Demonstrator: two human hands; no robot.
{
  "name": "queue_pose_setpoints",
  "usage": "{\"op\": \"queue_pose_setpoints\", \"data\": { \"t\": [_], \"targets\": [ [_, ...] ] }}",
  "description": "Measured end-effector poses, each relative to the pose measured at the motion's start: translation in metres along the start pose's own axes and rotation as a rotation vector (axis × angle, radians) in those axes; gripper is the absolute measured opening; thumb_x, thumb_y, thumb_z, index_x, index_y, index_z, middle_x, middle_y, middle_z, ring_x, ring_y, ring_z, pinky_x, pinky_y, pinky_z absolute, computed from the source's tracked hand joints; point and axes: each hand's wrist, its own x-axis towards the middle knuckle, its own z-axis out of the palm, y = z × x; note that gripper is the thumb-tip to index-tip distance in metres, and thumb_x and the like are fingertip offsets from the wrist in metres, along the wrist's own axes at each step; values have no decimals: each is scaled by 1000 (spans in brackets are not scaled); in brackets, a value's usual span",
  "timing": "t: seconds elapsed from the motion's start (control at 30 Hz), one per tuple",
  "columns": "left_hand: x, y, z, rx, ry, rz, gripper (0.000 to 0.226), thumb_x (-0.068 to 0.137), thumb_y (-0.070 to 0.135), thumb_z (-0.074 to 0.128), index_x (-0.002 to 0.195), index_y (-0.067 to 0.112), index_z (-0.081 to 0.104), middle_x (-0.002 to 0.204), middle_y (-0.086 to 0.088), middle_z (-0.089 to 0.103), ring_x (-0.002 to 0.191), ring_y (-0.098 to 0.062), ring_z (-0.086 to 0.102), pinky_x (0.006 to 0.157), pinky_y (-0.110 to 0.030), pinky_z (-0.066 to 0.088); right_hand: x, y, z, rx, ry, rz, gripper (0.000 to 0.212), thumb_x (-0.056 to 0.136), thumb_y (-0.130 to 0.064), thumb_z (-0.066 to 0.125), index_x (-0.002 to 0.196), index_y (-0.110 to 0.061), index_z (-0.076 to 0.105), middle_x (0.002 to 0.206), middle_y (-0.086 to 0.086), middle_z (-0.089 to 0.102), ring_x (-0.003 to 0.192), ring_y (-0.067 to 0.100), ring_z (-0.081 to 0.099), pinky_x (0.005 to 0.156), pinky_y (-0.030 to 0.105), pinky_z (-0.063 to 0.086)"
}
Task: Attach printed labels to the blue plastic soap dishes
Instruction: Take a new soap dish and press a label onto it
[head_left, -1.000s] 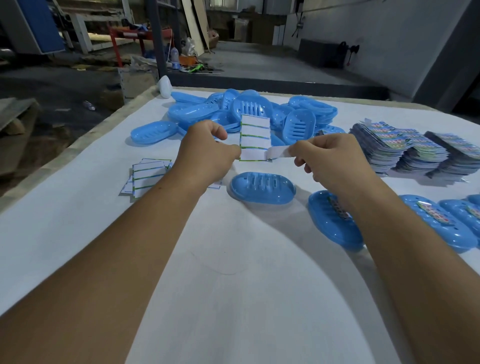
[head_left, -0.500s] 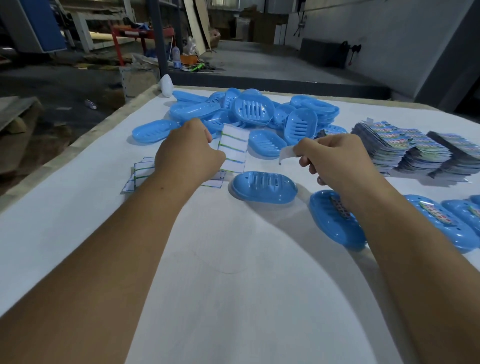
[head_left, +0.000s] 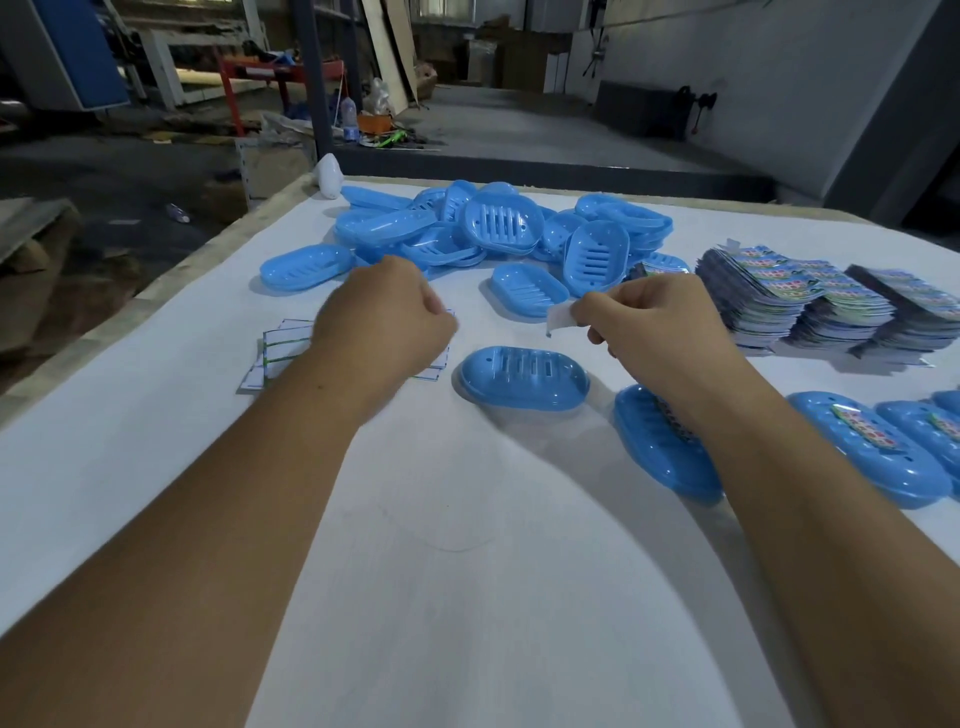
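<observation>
While the left hand (head_left: 384, 317) rests curled over the sticker sheets (head_left: 280, 345), grip unclear, the right hand (head_left: 654, 332) pinches a white strip (head_left: 560, 318) above an upturned soap dish (head_left: 524, 376).

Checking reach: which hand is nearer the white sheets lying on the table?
Left. The left hand sits over the white sheets; the right hand pinches a peeled strip off to their right.

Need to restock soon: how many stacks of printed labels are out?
3, side by side at right: left stack, middle stack, right stack. Another may hide behind the right hand.
</observation>
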Motion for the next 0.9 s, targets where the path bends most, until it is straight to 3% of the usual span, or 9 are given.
{"op": "queue_pose_setpoints", "data": {
  "t": [0.07,0.13,0.2,0.33,0.43,0.53,0.63,0.8,0.9],
  "targets": [
    [-6,14,4,-323,-77,57,16,82,30,72,76,16,74,69,-1,70,65,-4,60,58,-22,47,-2,-1,0,-48,11,-52,39,73,-40,66,75,-2,69,63,13,53,53,12,37,51,26,37],
    [-13,26,8,-469,-154,122,17,83,33,74,72,19,75,63,8,69,52,3,54,47,-12,41,-4,-2,1,-85,22,-106,35,76,-35,69,73,0,67,61,16,48,52,13,34,52,28,36],
    [-17,32,11,-543,-184,181,16,83,33,76,69,25,74,60,14,68,52,5,54,48,-7,38,-6,-3,2,-90,20,-146,30,78,-32,71,71,-3,69,57,15,48,49,10,34,50,25,35],
    [-18,33,15,-589,-184,227,19,86,30,75,67,30,73,57,19,66,52,5,54,51,-6,38,-8,-5,1,-65,-4,-157,20,77,-32,72,64,-17,73,44,-9,47,41,6,35,42,18,32],
    [-20,33,16,-603,-222,207,16,87,35,75,73,27,77,62,17,70,56,4,59,52,-8,40,-9,-6,1,-34,-17,-166,20,76,-32,74,61,-19,72,42,-10,45,40,6,35,40,16,31],
    [-20,33,16,-628,-253,188,15,88,34,74,79,24,79,78,6,77,83,-16,72,74,-27,56,-9,-7,2,-34,-33,-165,20,77,-30,74,60,-19,72,42,-10,44,39,7,34,38,16,31],
    [-21,35,16,-639,-262,194,15,90,31,73,77,26,78,80,7,77,87,-16,73,81,-31,57,-9,-8,0,-18,-42,-159,22,78,-30,74,58,-19,70,44,-7,43,41,8,33,38,16,30],
    [-19,34,15,-652,-251,165,18,89,30,71,72,29,77,70,13,73,62,5,60,59,-8,47,-11,-9,-2,10,-101,-199,27,82,-33,75,66,-10,74,60,16,55,51,11,39,46,23,34],
    [-18,32,14,-645,-229,129,19,86,36,72,70,27,77,71,5,71,56,3,55,52,-8,43,-11,-9,-3,60,-153,-201,28,88,-39,74,65,-25,77,55,-4,63,50,6,45,47,18,38]
  ]
}}
